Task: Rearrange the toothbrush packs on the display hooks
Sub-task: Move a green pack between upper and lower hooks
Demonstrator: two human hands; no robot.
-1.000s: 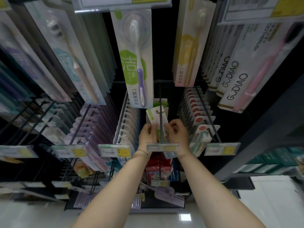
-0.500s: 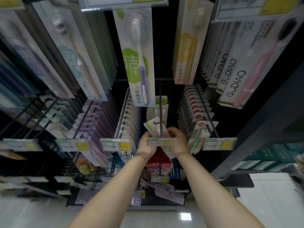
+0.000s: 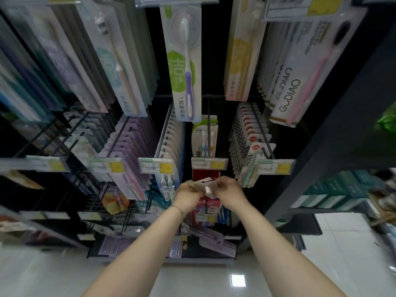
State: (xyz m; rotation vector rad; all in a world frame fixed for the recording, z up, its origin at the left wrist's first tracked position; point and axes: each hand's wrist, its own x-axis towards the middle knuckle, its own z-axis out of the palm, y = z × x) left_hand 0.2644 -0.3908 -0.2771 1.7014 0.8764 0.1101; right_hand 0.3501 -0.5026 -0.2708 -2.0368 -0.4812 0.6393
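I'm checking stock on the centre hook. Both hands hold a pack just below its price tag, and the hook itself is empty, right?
Not quite: the centre hook is not empty. In the head view a green-topped pack hangs on it behind the price tag. The rest stands: the left hand and the right hand hold a white-carded pack just below that tag.

A glossy pale tiled floor point(image 3: 132, 275) reflects a square patch of light point(image 3: 238, 280); a dark shelving post point(image 3: 342, 133) stands at right, teal boxes point(image 3: 334, 195) shelved beyond it

Green-patched pack point(image 3: 177, 61) holds purple brush point(image 3: 189, 91); price tag point(image 3: 206, 163) yellow; lower boxes point(image 3: 205, 175) red.
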